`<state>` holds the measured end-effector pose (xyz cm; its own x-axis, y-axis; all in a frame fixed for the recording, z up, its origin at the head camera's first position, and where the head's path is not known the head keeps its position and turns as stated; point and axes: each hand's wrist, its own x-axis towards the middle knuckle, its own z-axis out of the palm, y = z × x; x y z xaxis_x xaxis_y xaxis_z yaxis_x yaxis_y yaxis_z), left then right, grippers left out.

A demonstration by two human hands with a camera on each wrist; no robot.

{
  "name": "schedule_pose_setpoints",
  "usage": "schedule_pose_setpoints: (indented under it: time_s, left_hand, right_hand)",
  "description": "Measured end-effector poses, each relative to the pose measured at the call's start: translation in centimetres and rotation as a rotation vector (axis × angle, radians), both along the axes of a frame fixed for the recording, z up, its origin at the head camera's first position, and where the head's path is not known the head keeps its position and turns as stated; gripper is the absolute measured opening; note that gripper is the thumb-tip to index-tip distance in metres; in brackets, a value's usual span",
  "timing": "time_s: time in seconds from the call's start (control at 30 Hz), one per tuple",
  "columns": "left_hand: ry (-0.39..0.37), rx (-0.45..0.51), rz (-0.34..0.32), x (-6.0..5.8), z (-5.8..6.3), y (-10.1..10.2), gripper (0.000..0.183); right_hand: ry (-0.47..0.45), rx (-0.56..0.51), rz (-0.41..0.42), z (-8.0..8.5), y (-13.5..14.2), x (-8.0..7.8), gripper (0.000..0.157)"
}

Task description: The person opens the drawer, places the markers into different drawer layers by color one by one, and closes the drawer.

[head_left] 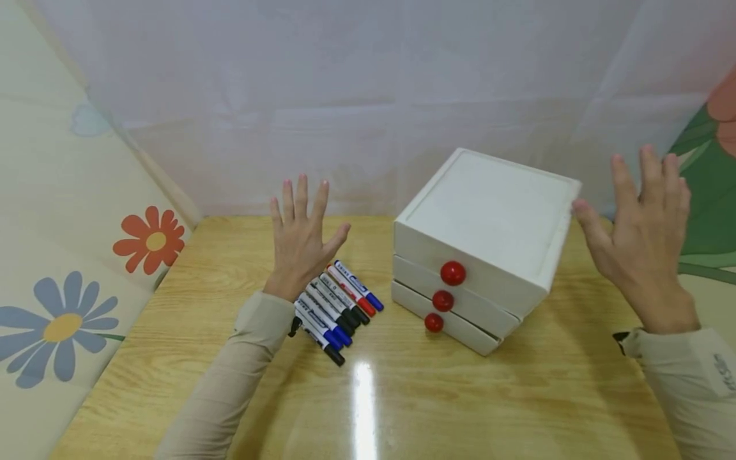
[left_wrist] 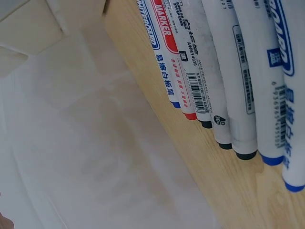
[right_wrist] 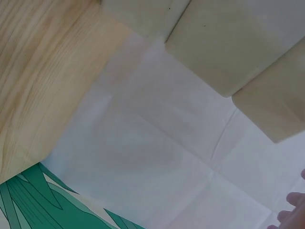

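Note:
My left hand [head_left: 300, 246] is held with spread fingers above a row of whiteboard markers [head_left: 330, 297], gripping nothing. The markers have white barrels with blue, red and black caps and lie side by side on the table; the hand and wrist hide some of their back ends. In the left wrist view the marker barrels [left_wrist: 243, 95] show close up. To the right stands a white box of three stacked drawers [head_left: 489, 217] with red round knobs, all pushed in or nearly so. My right hand [head_left: 646, 239] is raised beside the box's right side, fingers extended, holding nothing.
The wooden table [head_left: 437, 409] ends at the back against a pale cloth [head_left: 299, 96]. Flower-patterned cloth [head_left: 63, 255] hangs at the left, and a green leaf print [head_left: 713, 191] at the right. A light reflection lies on the table's front.

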<state>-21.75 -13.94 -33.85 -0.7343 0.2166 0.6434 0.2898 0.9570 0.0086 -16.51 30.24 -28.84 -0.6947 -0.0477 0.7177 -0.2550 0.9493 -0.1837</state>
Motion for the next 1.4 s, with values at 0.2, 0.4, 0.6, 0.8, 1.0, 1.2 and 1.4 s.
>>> schedule_pose_setpoints:
  time_s: [0.2,0.4,0.6,0.8,1.0,1.2,1.4]
  left_hand:
    - [-0.014,0.002,-0.008,0.1,-0.1,0.1,0.077]
    - [-0.039,0.022,-0.017,0.2,-0.3,0.1,0.076]
    - [-0.057,0.04,-0.051,0.5,-0.6,0.2,0.076]
    - [-0.055,0.042,-0.072,0.9,-1.0,0.4,0.077]
    - [-0.072,0.061,-0.095,1.4,-1.2,0.6,0.075]
    - [-0.072,0.086,-0.118,1.8,-1.3,0.9,0.074]
    - [-0.055,0.093,-0.149,2.3,-1.4,1.4,0.072]
  right_hand:
    - [0.029,-0.012,0.036,-0.1,-0.3,-0.1,0.083]
    - [0.082,-0.011,0.078,-0.2,-0.6,-0.1,0.084]
    - [0.093,-0.032,0.113,-0.4,-0.8,0.2,0.084]
    - [0.118,-0.055,0.164,-0.6,-1.0,0.7,0.082]
    - [0.135,-0.088,0.205,-0.6,-1.4,1.3,0.079]
    - [0.173,-0.106,0.237,-0.3,-2.5,2.0,0.08]
    - [0.211,-0.117,0.269,-0.1,-3.3,2.6,0.078]
